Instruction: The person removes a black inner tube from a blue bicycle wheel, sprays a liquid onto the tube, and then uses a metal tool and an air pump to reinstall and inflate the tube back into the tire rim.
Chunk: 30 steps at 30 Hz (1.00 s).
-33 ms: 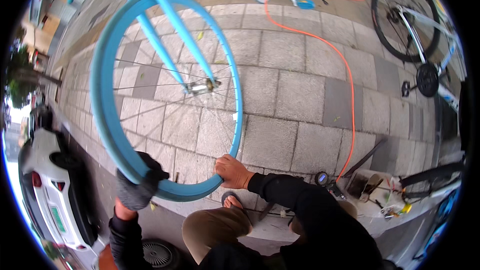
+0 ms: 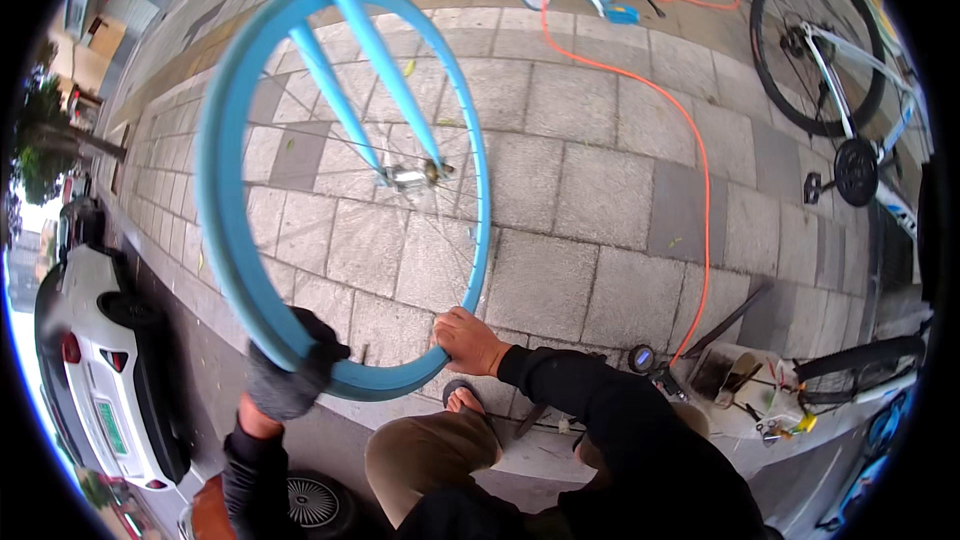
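Note:
A bicycle wheel with a light blue tyre [image 2: 225, 190] stands in front of me, its hub [image 2: 412, 176] set between the legs of a light blue fork [image 2: 385, 80]. In a grey and black glove, my left hand [image 2: 295, 370] is closed around the tyre at the lower left. My bare right hand [image 2: 470, 342] grips the tyre and rim at the lower right, fingers curled over the edge. A short valve stem seems to stick up from the rim between my hands. The spokes look thin and partly blurred.
An orange hose [image 2: 705, 200] winds over the paving to a gauge [image 2: 642, 357] at the right. Beside it stands a box of tools [image 2: 750, 380]. A white bicycle [image 2: 850, 130] is at the far right, a white car [image 2: 110, 370] at the left. A dark bar [image 2: 735, 320] lies near the hose.
The wheel and fork appear slightly farther right, partly from a small shift of the view. My gloved left hand has moved a little right and up with the tyre. Both hands keep their grip.

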Each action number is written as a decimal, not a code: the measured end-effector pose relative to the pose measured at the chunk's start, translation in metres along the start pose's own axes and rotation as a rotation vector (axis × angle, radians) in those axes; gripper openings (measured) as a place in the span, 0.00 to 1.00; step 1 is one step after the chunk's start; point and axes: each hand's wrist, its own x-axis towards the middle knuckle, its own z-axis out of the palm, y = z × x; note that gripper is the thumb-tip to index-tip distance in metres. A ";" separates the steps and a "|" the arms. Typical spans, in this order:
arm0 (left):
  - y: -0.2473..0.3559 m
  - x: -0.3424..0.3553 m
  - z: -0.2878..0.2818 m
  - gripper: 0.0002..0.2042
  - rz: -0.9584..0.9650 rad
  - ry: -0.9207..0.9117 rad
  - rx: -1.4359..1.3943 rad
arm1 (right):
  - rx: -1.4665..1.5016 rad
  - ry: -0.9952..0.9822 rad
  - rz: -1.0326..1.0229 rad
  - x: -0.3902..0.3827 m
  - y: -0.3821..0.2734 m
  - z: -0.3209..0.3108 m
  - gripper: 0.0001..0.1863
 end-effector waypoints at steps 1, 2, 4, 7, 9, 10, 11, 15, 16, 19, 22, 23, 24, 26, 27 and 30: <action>-0.011 -0.008 -0.005 0.05 0.087 -0.078 0.122 | -0.061 -0.008 -0.019 0.004 -0.004 -0.002 0.22; -0.007 -0.016 -0.005 0.06 0.088 -0.099 0.125 | -0.121 -0.018 -0.042 0.011 -0.012 -0.011 0.23; -0.002 -0.023 0.000 0.07 0.102 -0.120 0.075 | -0.259 -0.194 -0.070 0.016 -0.032 -0.042 0.16; -0.002 -0.014 0.003 0.04 0.151 -0.223 0.082 | -0.270 -0.829 0.299 0.048 -0.095 -0.168 0.09; -0.006 -0.022 -0.003 0.05 0.117 -0.241 0.150 | -0.512 -0.129 -0.136 0.130 -0.161 -0.297 0.06; -0.010 -0.026 -0.004 0.05 0.102 -0.240 0.182 | -0.568 0.048 -0.041 0.176 -0.194 -0.358 0.05; -0.017 -0.034 -0.007 0.05 0.080 -0.236 0.217 | -0.691 0.102 -0.120 0.223 -0.219 -0.415 0.07; -0.024 -0.051 0.000 0.06 -0.004 -0.280 0.176 | -1.275 0.240 -0.244 0.387 -0.263 -0.613 0.20; -0.026 -0.048 -0.004 0.06 0.000 -0.282 0.174 | -1.407 0.160 -0.170 0.421 -0.263 -0.646 0.24; -0.023 -0.047 -0.007 0.06 -0.027 -0.283 0.162 | -0.785 -0.234 0.686 0.429 -0.253 -0.684 0.33; -0.038 -0.065 -0.015 0.12 -0.261 -0.224 0.096 | -0.725 -0.306 0.549 0.416 -0.251 -0.681 0.34; -0.046 -0.083 -0.021 0.21 -0.334 -0.050 0.032 | -0.428 -0.286 0.728 0.417 -0.266 -0.664 0.32; -0.046 -0.094 -0.028 0.30 -0.386 0.111 -0.033 | -0.136 -0.256 0.910 0.415 -0.286 -0.652 0.30; -0.026 -0.096 -0.044 0.46 -0.554 0.233 0.188 | -0.016 -0.295 0.746 0.391 -0.287 -0.643 0.27; -0.002 -0.098 -0.051 0.45 -0.617 0.270 0.260 | -0.042 -0.325 0.821 0.390 -0.298 -0.637 0.27; 0.038 -0.116 -0.072 0.36 -0.557 0.393 0.279 | -0.095 -0.379 0.843 0.399 -0.326 -0.611 0.30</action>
